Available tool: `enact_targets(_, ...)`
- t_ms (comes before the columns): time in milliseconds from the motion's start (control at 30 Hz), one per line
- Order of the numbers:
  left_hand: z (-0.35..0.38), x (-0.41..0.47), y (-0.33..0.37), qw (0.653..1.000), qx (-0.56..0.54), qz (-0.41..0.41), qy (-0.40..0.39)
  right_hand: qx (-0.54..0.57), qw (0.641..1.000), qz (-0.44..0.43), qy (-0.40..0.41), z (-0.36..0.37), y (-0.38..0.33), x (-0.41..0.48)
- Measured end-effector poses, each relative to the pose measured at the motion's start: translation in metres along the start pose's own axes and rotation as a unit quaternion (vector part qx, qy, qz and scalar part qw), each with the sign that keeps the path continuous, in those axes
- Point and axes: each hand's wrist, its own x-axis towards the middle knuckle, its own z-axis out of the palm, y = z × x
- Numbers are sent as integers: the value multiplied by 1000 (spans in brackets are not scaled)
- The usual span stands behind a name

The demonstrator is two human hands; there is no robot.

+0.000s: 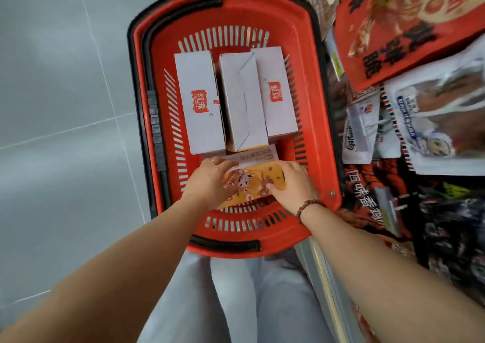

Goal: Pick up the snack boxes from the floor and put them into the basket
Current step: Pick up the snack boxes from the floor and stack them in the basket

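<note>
Since three white boxes (236, 101) fill the far end of the red basket (319, 143), the yellow snack box (253, 182) is gripped by left hand (210, 180) & right hand (295, 185) at its sides, prob. to lay it flat at the near end.

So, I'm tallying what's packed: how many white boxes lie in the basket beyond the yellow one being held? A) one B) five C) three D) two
C: three white boxes lie side by side in the red basket, beyond the yellow box.
</note>
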Motion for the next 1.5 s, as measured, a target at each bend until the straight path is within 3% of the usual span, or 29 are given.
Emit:
enact_targets(267, -93, -58, 19, 992, 41, 109, -49, 116, 981, 94, 121, -46, -45, -116)
enact_targets(433, -125, -89, 55, 977, 36, 197, -67, 196, 936, 195, 217, -43, -56, -206)
enact_targets(600, -122, -122, 124, 934, 94, 330, -101, 266, 878, 281, 283, -36, -48, -297)
enact_targets(933, -14, -259, 257, 790, 113, 554, -236, 352, 695, 443, 444, 43, -21, -525)
enact_targets(1100, 78, -365, 269, 713, 138, 625, -286, 389, 582, 538, 470, 140, -20, -638)
enact_targets(1233, 145, -453, 251, 677, 145, 642, -329, 440, 474, 571, 506, 223, -32, -716)
enact_targets(1367, 203, -537, 229, 648, 181, 647, -358, 467, 422, 598, 496, 298, -45, -784)
enact_targets(1500, 242, -596, 224, 628, 208, 650, -373, 478, 396, 615, 486, 346, -41, -828)
